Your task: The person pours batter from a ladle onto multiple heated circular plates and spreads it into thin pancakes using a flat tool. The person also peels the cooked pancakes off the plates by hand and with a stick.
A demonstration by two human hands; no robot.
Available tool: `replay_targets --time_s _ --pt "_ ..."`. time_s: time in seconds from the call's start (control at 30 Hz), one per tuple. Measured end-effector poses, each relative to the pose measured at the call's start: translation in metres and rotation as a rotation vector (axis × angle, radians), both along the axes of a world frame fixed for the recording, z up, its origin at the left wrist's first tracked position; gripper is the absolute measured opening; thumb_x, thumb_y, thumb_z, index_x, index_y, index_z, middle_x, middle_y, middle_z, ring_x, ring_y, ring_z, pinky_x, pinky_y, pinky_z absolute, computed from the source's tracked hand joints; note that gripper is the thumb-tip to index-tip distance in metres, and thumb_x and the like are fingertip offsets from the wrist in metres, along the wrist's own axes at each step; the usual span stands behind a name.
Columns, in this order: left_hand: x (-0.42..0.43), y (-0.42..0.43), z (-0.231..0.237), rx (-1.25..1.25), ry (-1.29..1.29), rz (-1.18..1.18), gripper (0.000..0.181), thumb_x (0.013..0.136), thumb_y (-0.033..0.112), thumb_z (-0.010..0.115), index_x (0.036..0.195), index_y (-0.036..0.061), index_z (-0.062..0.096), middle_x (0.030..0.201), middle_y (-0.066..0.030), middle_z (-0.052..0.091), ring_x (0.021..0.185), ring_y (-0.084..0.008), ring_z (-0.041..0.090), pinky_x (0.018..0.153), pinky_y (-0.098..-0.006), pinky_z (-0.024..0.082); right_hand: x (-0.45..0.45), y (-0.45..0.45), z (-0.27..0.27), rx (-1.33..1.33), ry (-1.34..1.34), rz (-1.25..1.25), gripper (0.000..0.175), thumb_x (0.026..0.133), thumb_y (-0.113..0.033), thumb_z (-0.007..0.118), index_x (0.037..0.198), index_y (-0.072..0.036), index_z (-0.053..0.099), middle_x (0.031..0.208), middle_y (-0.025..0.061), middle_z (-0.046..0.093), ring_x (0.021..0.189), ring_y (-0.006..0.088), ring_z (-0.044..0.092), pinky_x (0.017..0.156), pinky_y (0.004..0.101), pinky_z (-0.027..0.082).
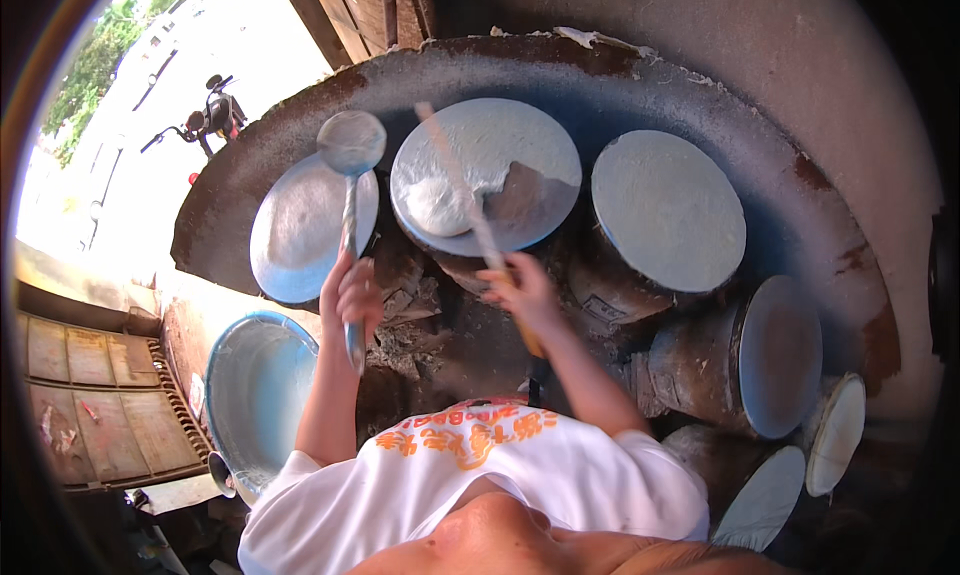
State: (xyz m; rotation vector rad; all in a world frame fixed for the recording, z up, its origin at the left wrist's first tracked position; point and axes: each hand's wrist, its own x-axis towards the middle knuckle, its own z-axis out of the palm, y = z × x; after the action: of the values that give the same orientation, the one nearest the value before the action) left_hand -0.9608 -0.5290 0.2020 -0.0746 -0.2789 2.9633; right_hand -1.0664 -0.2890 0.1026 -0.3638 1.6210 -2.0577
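Note:
My left hand grips the handle of a metal ladle, its round bowl raised over the left griddle. That round plate looks bare apart from a pale film. In my right hand is a long wooden stick, blurred, slanting across the middle griddle. White batter covers much of that plate, with a thicker mound at its near left. A dark patch at the right of the plate has no batter on it. Whether the stick touches the batter, I cannot tell.
A pale sheet covers the right griddle. Farther round stand a darker plate and two pale ones. A curved metal shield rises behind. At left are a blue basin with pale residue and, outside, a parked two-wheeler.

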Motion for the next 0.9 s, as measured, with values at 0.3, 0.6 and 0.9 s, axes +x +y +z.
replay_targets --time_s 0.3,0.6,0.9 --pt "0.058 -0.055 0.012 0.247 0.052 -0.109 0.04 0.1 0.027 0.038 0.065 0.0115 0.032 0.049 0.0035 0.03 0.035 -0.0066 0.033 0.033 -0.0205 0.033 0.071 -0.226 -0.082 -0.256 -0.419 -0.45 0.02 0.097 -0.028 0.049 0.107 -0.013 0.04 0.069 0.0015 0.045 0.038 0.0072 0.035 0.032 0.0237 0.028" --pt "0.092 -0.071 0.01 0.102 0.058 -0.091 0.027 0.101 0.023 0.039 0.081 0.0064 0.046 0.055 0.0038 0.028 0.037 -0.0044 0.03 0.033 -0.0189 0.028 0.097 -0.174 -0.052 -0.275 -0.407 -0.6 0.028 0.097 -0.024 0.052 0.124 -0.024 0.045 0.073 0.0012 0.048 0.043 0.0082 0.036 0.037 0.024 0.031" --pt "0.096 -0.072 0.002 -0.006 0.069 -0.088 0.023 0.102 0.021 0.035 0.122 0.0221 0.047 0.061 0.0028 0.028 0.039 -0.0043 0.029 0.034 -0.0191 0.029 0.139 -0.094 -0.066 0.028 -0.43 -0.442 0.033 0.096 -0.022 0.054 0.128 -0.021 0.048 0.075 0.0033 0.051 0.043 0.0073 0.037 0.036 0.0222 0.031"
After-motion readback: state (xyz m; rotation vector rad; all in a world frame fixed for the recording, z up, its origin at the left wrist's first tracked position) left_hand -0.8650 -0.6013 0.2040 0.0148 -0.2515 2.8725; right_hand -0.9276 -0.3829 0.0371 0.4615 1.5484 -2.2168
